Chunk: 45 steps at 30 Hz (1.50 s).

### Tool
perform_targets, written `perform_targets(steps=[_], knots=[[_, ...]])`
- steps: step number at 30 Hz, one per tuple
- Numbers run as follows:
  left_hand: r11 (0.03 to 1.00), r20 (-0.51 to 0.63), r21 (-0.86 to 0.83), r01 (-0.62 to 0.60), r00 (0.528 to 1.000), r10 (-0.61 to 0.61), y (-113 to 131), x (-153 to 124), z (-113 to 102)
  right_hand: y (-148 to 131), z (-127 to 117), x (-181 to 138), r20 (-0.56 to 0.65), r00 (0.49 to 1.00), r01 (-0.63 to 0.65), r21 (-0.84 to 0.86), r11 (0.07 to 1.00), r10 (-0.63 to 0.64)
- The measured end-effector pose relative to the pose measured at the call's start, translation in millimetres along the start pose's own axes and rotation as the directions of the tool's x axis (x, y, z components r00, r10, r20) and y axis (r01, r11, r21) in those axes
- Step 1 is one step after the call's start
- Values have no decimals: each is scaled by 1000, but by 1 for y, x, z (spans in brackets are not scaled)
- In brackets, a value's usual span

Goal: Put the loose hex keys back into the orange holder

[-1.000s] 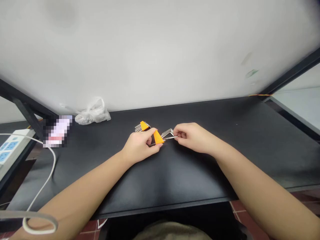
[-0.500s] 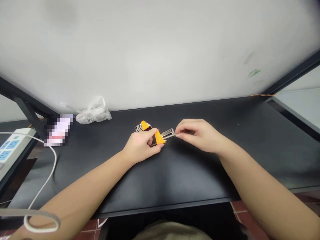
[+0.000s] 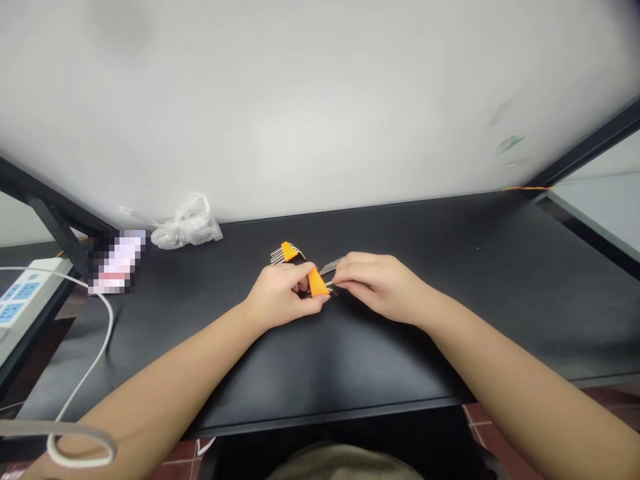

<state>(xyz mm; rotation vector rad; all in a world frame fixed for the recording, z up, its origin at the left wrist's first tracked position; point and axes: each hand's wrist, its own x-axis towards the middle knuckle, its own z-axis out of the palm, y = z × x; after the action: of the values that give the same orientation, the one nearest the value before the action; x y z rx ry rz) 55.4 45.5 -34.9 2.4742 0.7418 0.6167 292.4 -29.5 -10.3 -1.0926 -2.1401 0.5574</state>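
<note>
My left hand point(image 3: 280, 297) is closed around an orange hex-key holder point(image 3: 317, 283) with several silver keys sticking out to the right. My right hand point(image 3: 373, 283) pinches one of those hex keys point(image 3: 332, 267) close to the holder, fingers pressed together. Both hands rest low over the black tabletop point(image 3: 350, 360). A second orange holder with hex keys point(image 3: 286, 253) lies on the table just behind my left hand, untouched.
A crumpled clear plastic bag point(image 3: 186, 229) lies at the back left by the white wall. A blurred pink-and-white object point(image 3: 116, 262) sits further left. A white power strip point(image 3: 20, 293) and its cable point(image 3: 83, 380) hang at the left edge. A black frame bar point(image 3: 580, 150) runs at the right.
My right hand has slid left along the keys, from their tips to right beside the orange holder. My left hand has kept its grip in place.
</note>
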Motion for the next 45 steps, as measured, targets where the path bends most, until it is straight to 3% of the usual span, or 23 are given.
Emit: perform_targets(steps=[6, 11, 17, 20, 23, 26, 28, 31, 36, 39, 42, 45], knots=[[1000, 6, 3, -18, 1000, 18, 2, 0, 0, -4, 13, 2, 59, 985, -170, 168, 971, 162], [999, 15, 32, -4, 1000, 3, -3, -2, 3, 9, 25, 2, 111, 942, -333, 444, 832, 318], [1000, -27, -9, -8, 1000, 7, -15, -5, 12, 20, 31, 4, 106, 907, -385, 602, 699, 409], [1000, 0, -22, 5, 1000, -5, -13, -4, 10, 19, 33, 6, 110, 898, -399, 612, 683, 426], [999, 26, -20, 31, 999, -30, -9, -4, 7, 16, 29, 6, 45, 916, -373, 462, 804, 399], [997, -27, -28, 75, 997, -76, -9, -3, 6, 19, 22, 4, -64, 955, -286, 82, 955, 291], [993, -78, -42, 114, 990, -117, -12, -3, 6, 25, 19, 1, -68, 968, -250, -130, 960, 243], [986, -93, -44, 161, 982, -164, -16, -1, 5, 34, 16, -2, -16, 967, -247, -301, 921, 254], [984, -67, -12, 177, 982, -177, -15, 0, 4, 33, 15, -1, 35, 965, -215, -465, 859, 260], [983, -59, -7, 184, 981, -185, -15, 0, 4, 27, 13, -1, 63, 943, -249, -522, 816, 328], [982, -55, 0, 187, 981, -187, -15, 0, 3, 24, 9, -2, 74, 923, -294, -500, 815, 378], [984, -54, 17, 180, 982, -179, -15, -1, 3, 25, 2, -3, 63, 939, -290, -385, 876, 339]])
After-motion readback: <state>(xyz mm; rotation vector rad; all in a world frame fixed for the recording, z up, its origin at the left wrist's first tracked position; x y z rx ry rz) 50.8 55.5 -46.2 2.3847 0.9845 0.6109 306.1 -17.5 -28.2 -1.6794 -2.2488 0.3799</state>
